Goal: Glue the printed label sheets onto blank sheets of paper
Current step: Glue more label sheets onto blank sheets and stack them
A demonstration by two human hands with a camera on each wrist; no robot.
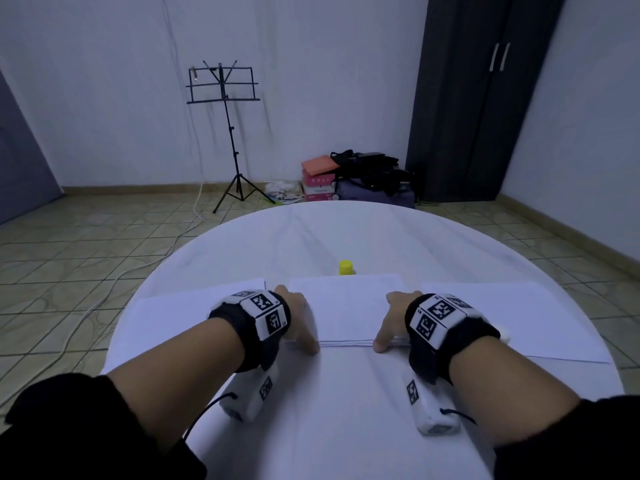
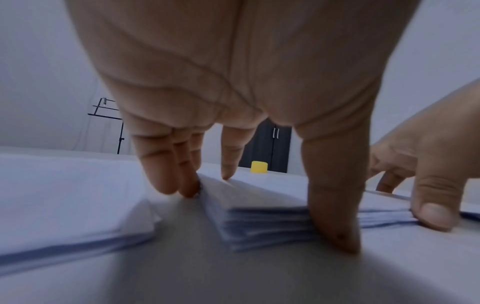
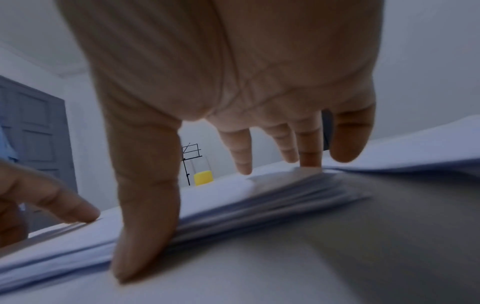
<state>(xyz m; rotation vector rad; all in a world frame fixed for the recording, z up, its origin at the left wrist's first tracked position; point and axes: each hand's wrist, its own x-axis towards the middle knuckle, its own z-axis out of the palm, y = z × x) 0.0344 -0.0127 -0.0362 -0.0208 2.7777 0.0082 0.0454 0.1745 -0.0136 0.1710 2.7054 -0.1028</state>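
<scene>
Three stacks of white sheets lie side by side on the round white table (image 1: 346, 403). My left hand (image 1: 298, 318) is at the left edge of the middle stack (image 1: 346, 306), and my right hand (image 1: 390, 320) is at its right edge. Both thumbs press against the near edge; the fingers are straight and touch the sides and top. Close up, the left hand (image 2: 233, 82) and right hand (image 3: 233, 72) frame this middle stack (image 2: 259, 222) (image 3: 233, 205), which has several sheets. A glue bottle with a yellow cap (image 1: 346, 267) (image 2: 258, 167) (image 3: 203, 178) stands just behind it. No print shows on any sheet.
The left stack (image 1: 180, 306) and right stack (image 1: 519, 317) flank my hands. Beyond the table are a black music stand (image 1: 225, 88), a dark wardrobe (image 1: 485, 98), a pile of boxes and bags (image 1: 346, 178) and cables on the tiled floor.
</scene>
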